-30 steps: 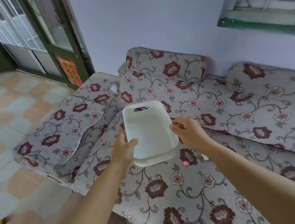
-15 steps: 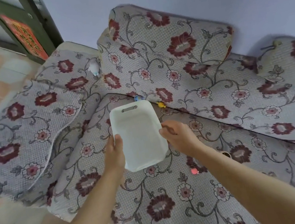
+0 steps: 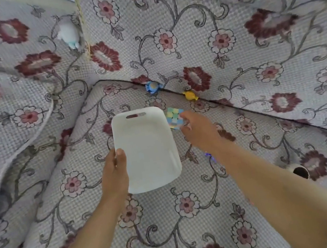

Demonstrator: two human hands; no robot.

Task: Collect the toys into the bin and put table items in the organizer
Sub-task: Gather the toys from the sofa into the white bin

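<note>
Grips the white bin (image 3: 147,148) by its left rim with the left hand (image 3: 114,172), thumb curled over the edge, over the sofa seat (image 3: 175,220). Pinches the pastel cube (image 3: 173,116) between curled thumb and fingers of the right hand (image 3: 200,132), just beside the bin's right rim. Beyond the bin, in the seat's back crease, 2 more: blue toy (image 3: 152,86) and yellow toy (image 3: 190,95); pale plush toy (image 3: 68,34) well apart to the left.

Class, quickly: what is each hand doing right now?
Left hand: grips the white plastic bin by its rim.
Right hand: pinches the pastel checkered cube toy.
</note>
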